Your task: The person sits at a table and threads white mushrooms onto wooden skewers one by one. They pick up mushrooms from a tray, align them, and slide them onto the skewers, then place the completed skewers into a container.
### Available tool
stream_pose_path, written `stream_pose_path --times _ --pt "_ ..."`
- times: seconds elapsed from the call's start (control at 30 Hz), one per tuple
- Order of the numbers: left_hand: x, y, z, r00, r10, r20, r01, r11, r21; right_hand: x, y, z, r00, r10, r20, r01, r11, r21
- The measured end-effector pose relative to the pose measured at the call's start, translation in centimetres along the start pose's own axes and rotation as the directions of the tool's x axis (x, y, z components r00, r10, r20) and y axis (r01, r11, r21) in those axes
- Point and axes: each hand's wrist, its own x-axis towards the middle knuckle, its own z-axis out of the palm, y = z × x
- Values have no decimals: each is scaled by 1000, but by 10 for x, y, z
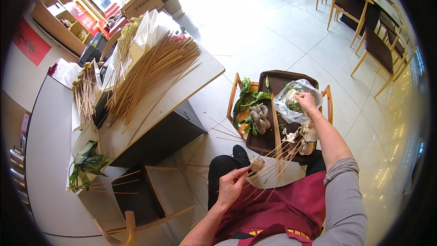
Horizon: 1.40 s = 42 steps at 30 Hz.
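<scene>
My left hand (231, 186) pinches a small brownish-white mushroom piece (257, 164) above my lap. Whether a skewer runs through it I cannot tell. My right hand (307, 102) reaches into a clear plastic bag (306, 114), its fingers closed at some pale pieces; what they grip is unclear. The bag lies on the far right of a brown tray (256, 147). Skewered oyster mushrooms (307, 137) rest at the tray's near right, their sticks pointing toward my lap. Long wooden skewers (276, 132) cross its middle. Beside them sit a grey oyster mushroom cluster (260, 119) and leafy greens (246, 102).
A wooden chair (328, 98) is under the tray. On the left, a white table (207, 66) carries a large pile of skewers (157, 70) and skewered bundles (84, 93). Greens (88, 166) overhang its near end by a dark-seated chair (136, 193). More chairs (373, 50) stand far right.
</scene>
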Motion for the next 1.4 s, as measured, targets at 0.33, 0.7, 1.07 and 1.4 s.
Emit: stream_pose_path --times 0.33,0.7,1.07,1.4 --pt "-2 8 1 1000 0 27 1 999 -32 9 15 -1 988 -132 78 140 984 -109" --pt "1 5 5 999 -37 22 38 998 -54 -29 -31 -15 914 -120 387 310 824 -474" --pt "6 6 5 1000 -15 26 15 1000 -14 -15 -6 12 925 -198 323 234 969 -78" --pt "3 12 10 999 11 39 -10 1000 -6 -10 -14 -25 951 -310 12 305 929 -207"
